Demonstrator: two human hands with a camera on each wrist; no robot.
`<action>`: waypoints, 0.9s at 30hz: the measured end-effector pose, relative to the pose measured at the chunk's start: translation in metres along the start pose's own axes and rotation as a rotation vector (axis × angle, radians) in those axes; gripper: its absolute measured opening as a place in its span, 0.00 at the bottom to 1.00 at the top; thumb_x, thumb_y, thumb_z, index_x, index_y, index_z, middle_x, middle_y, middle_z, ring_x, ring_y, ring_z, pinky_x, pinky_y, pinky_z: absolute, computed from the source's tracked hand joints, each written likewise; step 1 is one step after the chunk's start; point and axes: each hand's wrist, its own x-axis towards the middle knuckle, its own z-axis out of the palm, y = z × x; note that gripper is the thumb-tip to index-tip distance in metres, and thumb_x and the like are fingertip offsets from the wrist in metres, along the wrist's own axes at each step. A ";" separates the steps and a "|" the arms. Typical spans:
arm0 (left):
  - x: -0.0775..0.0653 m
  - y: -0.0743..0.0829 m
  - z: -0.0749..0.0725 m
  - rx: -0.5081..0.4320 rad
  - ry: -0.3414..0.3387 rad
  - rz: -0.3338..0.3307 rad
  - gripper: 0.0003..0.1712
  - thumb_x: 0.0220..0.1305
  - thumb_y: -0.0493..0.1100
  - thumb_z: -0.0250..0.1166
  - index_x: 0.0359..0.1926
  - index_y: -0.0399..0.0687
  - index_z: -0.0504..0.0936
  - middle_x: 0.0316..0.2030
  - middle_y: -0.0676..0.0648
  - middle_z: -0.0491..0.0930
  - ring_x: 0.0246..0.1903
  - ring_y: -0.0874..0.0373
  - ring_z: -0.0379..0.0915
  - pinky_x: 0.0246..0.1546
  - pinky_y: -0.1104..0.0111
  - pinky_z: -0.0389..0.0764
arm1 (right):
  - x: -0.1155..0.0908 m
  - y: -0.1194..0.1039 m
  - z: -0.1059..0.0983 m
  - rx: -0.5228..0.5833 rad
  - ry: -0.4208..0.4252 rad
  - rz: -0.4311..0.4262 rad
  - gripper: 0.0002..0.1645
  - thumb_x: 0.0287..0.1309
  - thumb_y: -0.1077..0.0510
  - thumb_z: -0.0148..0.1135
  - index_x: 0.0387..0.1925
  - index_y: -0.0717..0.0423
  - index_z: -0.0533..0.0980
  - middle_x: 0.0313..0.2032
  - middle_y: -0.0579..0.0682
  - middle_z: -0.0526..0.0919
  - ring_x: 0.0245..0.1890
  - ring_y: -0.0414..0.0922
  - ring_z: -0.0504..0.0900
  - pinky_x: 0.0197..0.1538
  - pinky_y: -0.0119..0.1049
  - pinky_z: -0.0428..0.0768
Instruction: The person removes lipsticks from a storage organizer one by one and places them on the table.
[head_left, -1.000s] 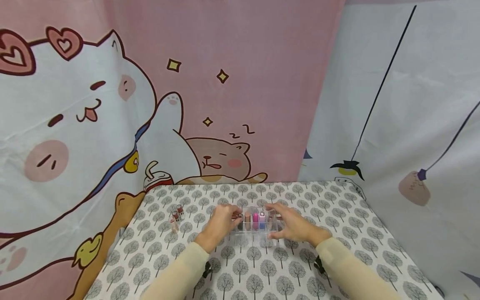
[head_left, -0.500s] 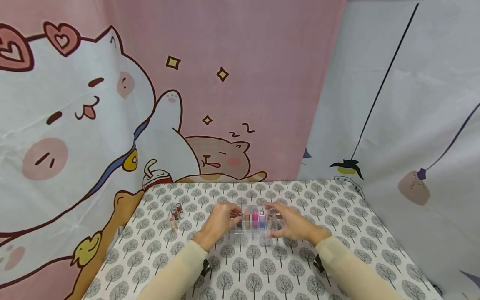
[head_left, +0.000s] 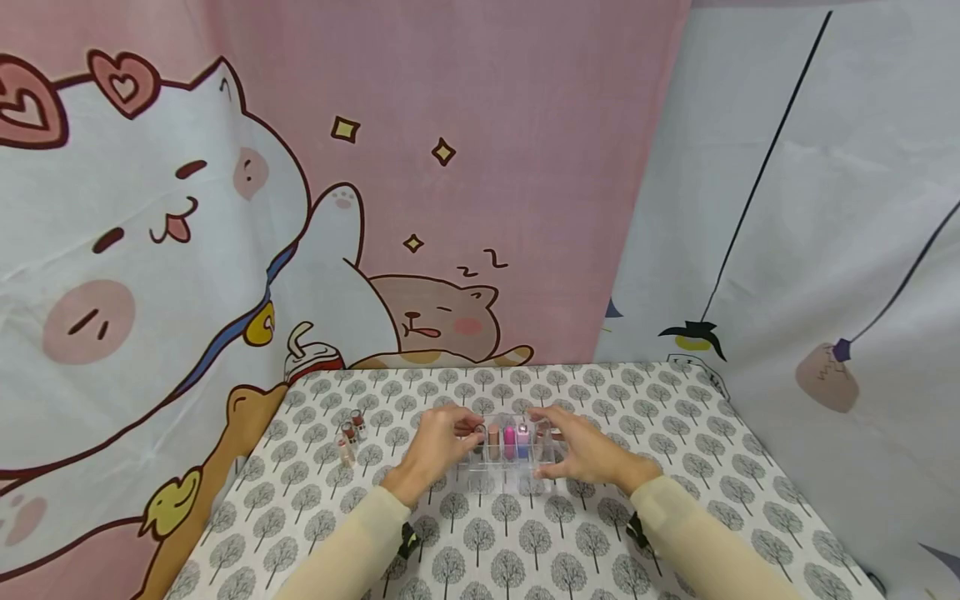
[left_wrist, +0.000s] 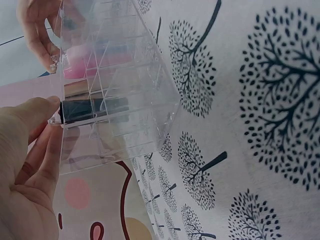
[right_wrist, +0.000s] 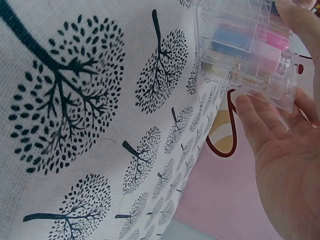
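Note:
A clear plastic lipstick organizer [head_left: 504, 477] with divided slots stands on the table. My left hand [head_left: 438, 442] pinches the upper end of a dark lipstick tube [left_wrist: 92, 110] between thumb and fingers, its lower part inside a left-hand slot. Around the organizer's right end, my right hand [head_left: 592, 446] holds on, thumb on the near side and fingers on the far side. In the slots between the hands stand a brown tube [head_left: 493, 442], a bright pink tube [head_left: 510, 442] and a pink-and-blue tube [head_left: 523, 442]. Another tube [head_left: 542, 442] near the right hand is partly hidden.
Left of the organizer, three lipstick tubes stand on the table: a pale pink one [head_left: 345, 452] and two with dark red-brown tops, one nearer [head_left: 348, 432] and one farther [head_left: 357, 419]. A tree-print cloth [head_left: 480, 575] covers the table. Behind it hangs a cartoon curtain [head_left: 540, 167].
The head view shifts slightly. Both hands stay at the organizer, the left on the dark tube and the right at the right end, with hardly any visible movement.

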 end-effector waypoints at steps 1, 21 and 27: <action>0.000 0.000 0.000 -0.005 0.005 -0.002 0.13 0.71 0.34 0.83 0.54 0.40 0.95 0.48 0.42 0.95 0.46 0.51 0.97 0.49 0.79 0.94 | 0.000 -0.001 0.000 0.007 -0.003 0.000 0.69 0.58 0.40 0.91 0.91 0.49 0.63 0.77 0.59 0.81 0.73 0.62 0.86 0.76 0.64 0.90; -0.005 0.002 -0.003 -0.060 0.114 0.064 0.11 0.73 0.35 0.82 0.53 0.40 0.95 0.48 0.40 0.91 0.46 0.51 0.96 0.48 0.78 0.95 | -0.002 -0.006 -0.002 -0.073 0.012 0.000 0.68 0.59 0.39 0.91 0.92 0.45 0.62 0.76 0.55 0.83 0.74 0.61 0.85 0.76 0.72 0.87; -0.008 0.006 -0.007 -0.062 0.155 0.091 0.11 0.74 0.35 0.82 0.54 0.41 0.95 0.48 0.43 0.91 0.46 0.51 0.95 0.47 0.76 0.96 | -0.002 -0.007 -0.002 -0.068 0.007 0.014 0.68 0.58 0.40 0.91 0.92 0.43 0.62 0.77 0.54 0.83 0.75 0.60 0.84 0.77 0.72 0.86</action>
